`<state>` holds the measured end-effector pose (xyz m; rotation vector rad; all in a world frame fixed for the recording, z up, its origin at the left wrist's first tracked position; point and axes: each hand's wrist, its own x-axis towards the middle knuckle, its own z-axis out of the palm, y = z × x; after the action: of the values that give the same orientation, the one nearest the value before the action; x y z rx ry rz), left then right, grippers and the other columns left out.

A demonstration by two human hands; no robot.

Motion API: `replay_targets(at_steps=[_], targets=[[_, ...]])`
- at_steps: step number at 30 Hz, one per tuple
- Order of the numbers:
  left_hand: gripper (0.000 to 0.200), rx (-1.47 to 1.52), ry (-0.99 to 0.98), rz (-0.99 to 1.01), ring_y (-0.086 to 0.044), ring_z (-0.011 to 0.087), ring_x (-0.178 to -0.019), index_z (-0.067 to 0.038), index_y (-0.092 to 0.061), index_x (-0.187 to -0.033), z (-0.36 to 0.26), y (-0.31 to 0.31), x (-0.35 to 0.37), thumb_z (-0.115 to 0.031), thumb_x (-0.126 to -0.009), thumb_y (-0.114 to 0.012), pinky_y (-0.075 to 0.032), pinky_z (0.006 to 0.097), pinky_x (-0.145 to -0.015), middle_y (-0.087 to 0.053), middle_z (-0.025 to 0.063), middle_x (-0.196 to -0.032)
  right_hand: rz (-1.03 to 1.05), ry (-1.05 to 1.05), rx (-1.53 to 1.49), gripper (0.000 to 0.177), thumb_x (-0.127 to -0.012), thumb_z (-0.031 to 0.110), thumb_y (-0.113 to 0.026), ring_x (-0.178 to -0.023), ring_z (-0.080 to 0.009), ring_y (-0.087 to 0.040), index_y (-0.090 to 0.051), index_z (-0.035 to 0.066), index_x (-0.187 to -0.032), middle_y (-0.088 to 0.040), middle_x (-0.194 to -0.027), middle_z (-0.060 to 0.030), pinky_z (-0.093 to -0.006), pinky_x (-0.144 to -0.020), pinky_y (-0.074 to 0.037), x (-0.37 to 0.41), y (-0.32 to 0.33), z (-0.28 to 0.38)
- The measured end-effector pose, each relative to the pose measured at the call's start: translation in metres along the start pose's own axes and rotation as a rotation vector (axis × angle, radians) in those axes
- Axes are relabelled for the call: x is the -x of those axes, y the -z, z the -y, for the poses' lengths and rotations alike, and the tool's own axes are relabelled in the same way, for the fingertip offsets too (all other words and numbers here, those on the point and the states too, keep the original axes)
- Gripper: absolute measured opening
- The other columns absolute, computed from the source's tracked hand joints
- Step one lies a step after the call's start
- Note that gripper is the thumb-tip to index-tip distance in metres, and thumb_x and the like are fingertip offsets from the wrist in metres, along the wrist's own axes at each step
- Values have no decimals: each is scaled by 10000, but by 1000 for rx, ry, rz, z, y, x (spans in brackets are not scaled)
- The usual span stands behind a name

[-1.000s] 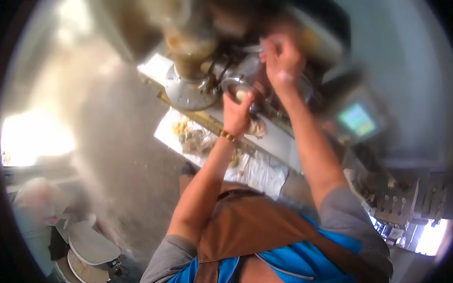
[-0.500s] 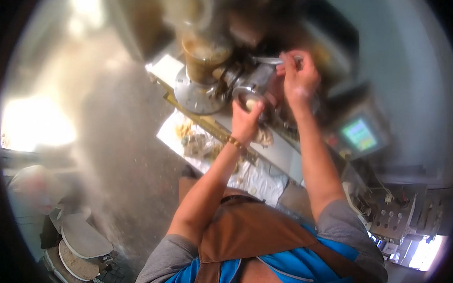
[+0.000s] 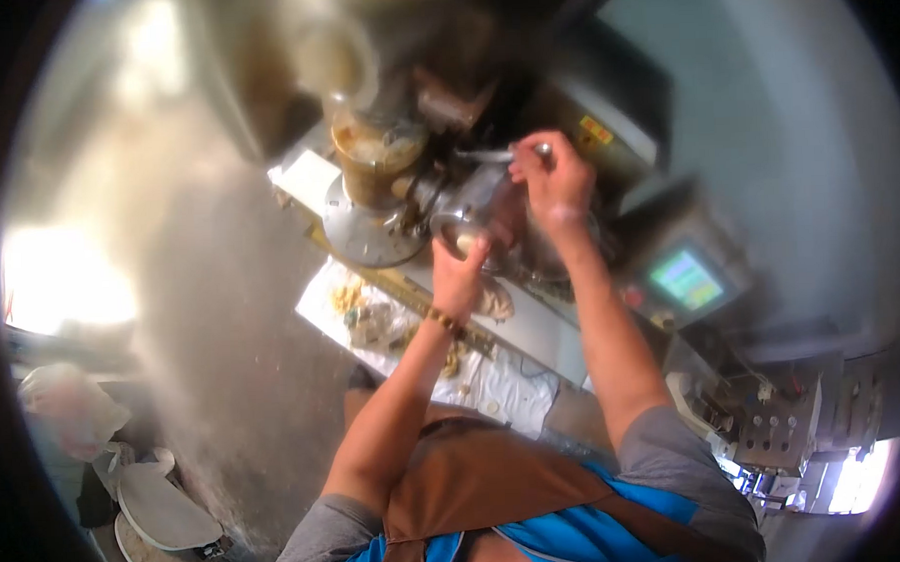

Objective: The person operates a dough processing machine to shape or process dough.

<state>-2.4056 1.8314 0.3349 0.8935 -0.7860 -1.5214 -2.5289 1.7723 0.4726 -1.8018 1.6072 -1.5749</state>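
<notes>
My left hand (image 3: 456, 279) is closed round the rim of a round metal ring (image 3: 438, 225) at the front of a machine, thumb on the near side. A pale, dough-like lump (image 3: 466, 243) shows inside the ring by the thumb. Higher and to the right, my right hand (image 3: 558, 186) pinches a slim silver tool shaped like a wrench (image 3: 487, 156), its shaft pointing left over the machine's metal housing. The ring's far side blurs into the metal behind it.
Left of my hands stands a brownish tub (image 3: 379, 165) above a round metal disc (image 3: 369, 227). A white sheet with yellowish scraps (image 3: 513, 393) lies below the machine's edge. A control panel with a lit screen (image 3: 686, 278) is at the right. White rounded seats (image 3: 165, 504) are at lower left.
The view has shifted, so the machine and both hands appear further left and lower. Both hands keep their holds, with little change between them.
</notes>
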Motion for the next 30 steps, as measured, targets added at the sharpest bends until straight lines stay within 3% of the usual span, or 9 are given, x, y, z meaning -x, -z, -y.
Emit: replay_targets(at_steps=[3, 7, 9, 11, 13, 20, 22, 26, 30], targets=[[724, -65, -13, -25, -532, 161, -1036, -30, -438, -1247, 14, 5, -4, -524, -831, -766, -439, 312, -927, -561, 79, -1135, 13, 13, 31, 135, -911, 147, -721, -650, -122, -705, -642, 42, -941, -702, -715, -58, -265, -582, -545, -2, 0, 6], [740, -55, -77, -40, -567, 238, -1086, 37, -434, -1286, 13, 4, -3, -425, -821, -778, -449, 356, -964, -584, 166, -1194, -22, -65, -2, 119, -919, 122, -706, -629, -112, -683, -642, 24, -940, -694, -709, -63, -265, -575, -538, -6, -1, 11], [787, -240, 41, -53, -565, 262, -1131, 42, -420, -1307, 4, 6, -2, -441, -803, -785, -448, 373, -982, -568, 197, -1244, 18, 3, 106, 106, -924, 132, -695, -624, -117, -678, -649, 45, -964, -696, -722, -53, -281, -595, -540, -5, 7, 11], [808, -177, 47, -56, -560, 281, -1161, 44, -412, -1322, 12, 5, -8, -436, -794, -789, -446, 384, -998, -556, 215, -1270, -24, -61, 88, 81, -924, 132, -692, -645, -111, -683, -656, 78, -971, -698, -723, -53, -280, -599, -537, -6, -1, -12], [684, -169, -7, -79, -520, 179, -1076, -18, -429, -1263, 18, 5, -7, -416, -831, -779, -435, 337, -974, -546, 94, -1183, 10, -47, 82, 94, -925, 130, -696, -635, -112, -677, -650, 54, -956, -699, -734, -56, -271, -586, -535, -8, -4, 5], [707, -229, -116, -63, -530, 187, -1056, -10, -432, -1274, 24, 8, -9, -440, -832, -776, -432, 332, -964, -566, 106, -1144, 2, -7, 155, 126, -922, 129, -699, -587, -131, -649, -626, 26, -918, -657, -687, -62, -274, -561, -521, -12, -6, 21], [714, -127, -22, -42, -533, 176, -1046, -7, -437, -1251, 12, 5, -3, -477, -831, -773, -441, 328, -947, -565, 99, -1134, -18, -88, 157, 134, -935, 149, -690, -617, -135, -672, -629, 30, -931, -673, -692, -66, -273, -579, -534, 7, 2, 16], [742, -53, -62, -30, -527, 156, -1059, -13, -437, -1259, 18, 6, -8, -488, -815, -793, -437, 314, -954, -559, 83, -1162, -152, -51, 147, 125, -938, 140, -687, -653, -146, -708, -624, 32, -946, -698, -717, -71, -275, -599, -551, 23, -13, 25], [767, -26, -48, -24, -518, 161, -1099, -14, -425, -1288, 24, 8, -10, -485, -811, -798, -424, 315, -983, -545, 85, -1202, -110, -25, 181, 119, -936, 124, -683, -642, -153, -709, -622, 22, -939, -699, -717, -85, -279, -598, -552, 19, -14, 22]])
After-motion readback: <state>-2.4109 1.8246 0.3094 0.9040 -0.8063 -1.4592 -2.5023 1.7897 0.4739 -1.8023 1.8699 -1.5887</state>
